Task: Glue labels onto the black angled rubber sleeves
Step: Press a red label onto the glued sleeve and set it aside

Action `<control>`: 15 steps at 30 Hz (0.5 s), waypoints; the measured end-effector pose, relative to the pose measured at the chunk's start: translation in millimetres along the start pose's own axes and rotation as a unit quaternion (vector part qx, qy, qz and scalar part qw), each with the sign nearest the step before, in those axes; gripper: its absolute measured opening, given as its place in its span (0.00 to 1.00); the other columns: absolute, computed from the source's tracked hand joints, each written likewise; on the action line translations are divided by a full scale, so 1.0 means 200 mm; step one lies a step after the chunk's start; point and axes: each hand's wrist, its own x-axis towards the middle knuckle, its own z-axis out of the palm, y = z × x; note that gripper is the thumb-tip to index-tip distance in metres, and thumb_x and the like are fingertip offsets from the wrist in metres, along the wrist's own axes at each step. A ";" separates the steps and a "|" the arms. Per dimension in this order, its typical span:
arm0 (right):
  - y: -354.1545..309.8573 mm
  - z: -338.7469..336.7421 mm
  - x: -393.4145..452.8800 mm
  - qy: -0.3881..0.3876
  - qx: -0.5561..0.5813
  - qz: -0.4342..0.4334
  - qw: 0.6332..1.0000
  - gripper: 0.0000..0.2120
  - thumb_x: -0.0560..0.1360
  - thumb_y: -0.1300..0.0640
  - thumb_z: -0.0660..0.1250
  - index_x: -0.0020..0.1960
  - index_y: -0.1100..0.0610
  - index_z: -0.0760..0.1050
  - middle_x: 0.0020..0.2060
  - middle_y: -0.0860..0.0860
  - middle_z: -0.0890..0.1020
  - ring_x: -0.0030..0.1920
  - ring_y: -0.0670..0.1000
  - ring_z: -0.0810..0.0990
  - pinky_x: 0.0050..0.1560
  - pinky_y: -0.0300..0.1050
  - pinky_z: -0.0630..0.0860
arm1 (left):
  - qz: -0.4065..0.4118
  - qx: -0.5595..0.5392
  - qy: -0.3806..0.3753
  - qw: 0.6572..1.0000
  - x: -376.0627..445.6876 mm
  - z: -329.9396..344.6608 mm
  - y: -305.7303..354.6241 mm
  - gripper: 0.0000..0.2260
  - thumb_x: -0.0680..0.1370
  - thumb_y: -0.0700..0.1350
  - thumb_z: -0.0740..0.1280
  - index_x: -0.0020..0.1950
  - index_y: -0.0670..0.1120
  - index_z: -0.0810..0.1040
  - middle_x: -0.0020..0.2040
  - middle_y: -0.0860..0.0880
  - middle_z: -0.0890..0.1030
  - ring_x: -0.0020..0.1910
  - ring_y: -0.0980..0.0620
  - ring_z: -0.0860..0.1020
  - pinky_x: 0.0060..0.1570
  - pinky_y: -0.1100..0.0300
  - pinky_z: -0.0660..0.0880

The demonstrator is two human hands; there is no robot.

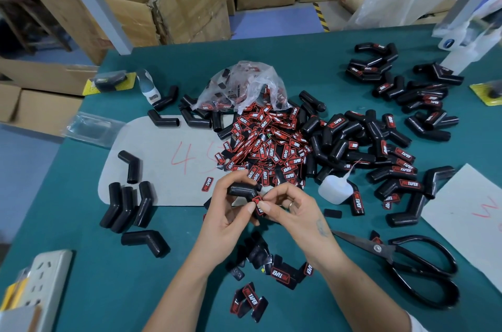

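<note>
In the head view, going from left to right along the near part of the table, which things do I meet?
White power strip → lone unlabelled sleeve → left hand → right hand → black scissors → white paper sheet.

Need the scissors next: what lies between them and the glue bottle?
In the head view, between the glue bottle and the scissors lies one small black label piece on bare green mat; a labelled sleeve lies just beside that stretch.
</note>
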 end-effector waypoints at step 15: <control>-0.03 0.01 -0.01 0.001 0.040 0.059 0.997 0.08 0.78 0.51 0.71 0.48 0.54 0.86 0.44 0.47 0.86 0.50 0.48 0.85 0.49 0.45 0.85 | 0.027 -0.051 0.120 0.991 0.03 0.01 0.01 0.28 0.80 0.44 0.71 0.78 0.60 0.68 0.64 0.51 0.79 0.59 0.49 0.81 0.54 0.51 0.82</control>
